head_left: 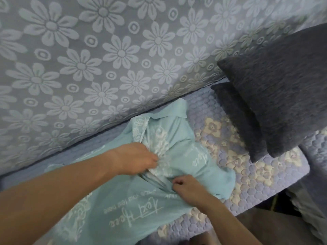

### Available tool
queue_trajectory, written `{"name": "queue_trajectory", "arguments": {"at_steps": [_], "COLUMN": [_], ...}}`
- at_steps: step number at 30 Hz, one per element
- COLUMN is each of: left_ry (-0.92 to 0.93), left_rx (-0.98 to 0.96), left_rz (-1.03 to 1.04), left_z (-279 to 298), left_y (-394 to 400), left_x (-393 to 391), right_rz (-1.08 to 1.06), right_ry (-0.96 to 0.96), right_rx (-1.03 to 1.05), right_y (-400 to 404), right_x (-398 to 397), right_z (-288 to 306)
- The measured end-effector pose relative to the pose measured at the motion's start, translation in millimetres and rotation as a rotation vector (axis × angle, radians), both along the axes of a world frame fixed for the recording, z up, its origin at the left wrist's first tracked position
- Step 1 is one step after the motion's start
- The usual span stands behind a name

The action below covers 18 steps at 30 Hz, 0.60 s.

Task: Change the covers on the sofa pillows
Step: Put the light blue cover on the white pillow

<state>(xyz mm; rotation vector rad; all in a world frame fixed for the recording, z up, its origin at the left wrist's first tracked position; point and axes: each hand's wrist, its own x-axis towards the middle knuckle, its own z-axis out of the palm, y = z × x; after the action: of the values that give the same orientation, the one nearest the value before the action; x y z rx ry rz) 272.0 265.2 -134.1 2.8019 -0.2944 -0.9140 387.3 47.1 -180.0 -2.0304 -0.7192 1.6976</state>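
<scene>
Turquoise fabric fills the lower centre of the frame: a pillow cover (113,200) with white print lies crumpled on the quilted sofa seat (247,175). Your left hand (136,160) has its fingers curled into a bunched fold at the middle of the cover. Your right hand (187,189) pinches a fold just below it. Two dark grey pillows (283,96) lean at the right of the frame, apart from the cover. Judgement: you are sorting out the cover; the next move calls for finding its opening.
</scene>
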Motion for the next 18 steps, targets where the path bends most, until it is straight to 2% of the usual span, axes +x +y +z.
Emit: {"name": "queue_trajectory", "arguments": {"at_steps": [2,5,8,9,11,13,15,17,18], "left_ry": [0.176,0.394,0.542,0.582,0.662,0.759,0.817,0.792,0.756], "left_rx": [0.055,0.194,0.24,0.239,0.225,0.144,0.038,-0.09,-0.09], "left_rz": [-0.061,0.069,0.13,0.123,0.101,0.176,0.322,0.515,0.541], "left_z": [2.8,-5.6,-13.6,-12.8,-7.0,-4.3,0.7,8.5,12.7], "left_y": [-1.0,6.4,4.6,-2.3,-15.8,-19.3,-10.7,5.5,14.7], "left_x": [-8.2,-7.9,14.9,23.2,31.9,34.1,33.1,34.3,35.9], "right_rz": [0.115,0.222,0.297,0.288,0.219,0.009,-0.242,-0.275,-0.269], "right_ry": [0.043,0.176,0.339,0.318,0.084,-0.093,-0.134,-0.184,-0.183], "right_rx": [-0.066,-0.096,0.102,0.183,0.375,0.477,0.291,0.029,-0.034], "right_y": [3.5,5.0,1.0,-0.8,1.6,6.8,2.7,-14.4,-23.6], "right_x": [-7.2,-27.5,-33.6,-31.6,-24.0,-11.1,7.9,20.5,22.0], "right_z": [5.6,41.7,84.7,90.4,87.4,64.0,31.0,-9.2,-22.6]}}
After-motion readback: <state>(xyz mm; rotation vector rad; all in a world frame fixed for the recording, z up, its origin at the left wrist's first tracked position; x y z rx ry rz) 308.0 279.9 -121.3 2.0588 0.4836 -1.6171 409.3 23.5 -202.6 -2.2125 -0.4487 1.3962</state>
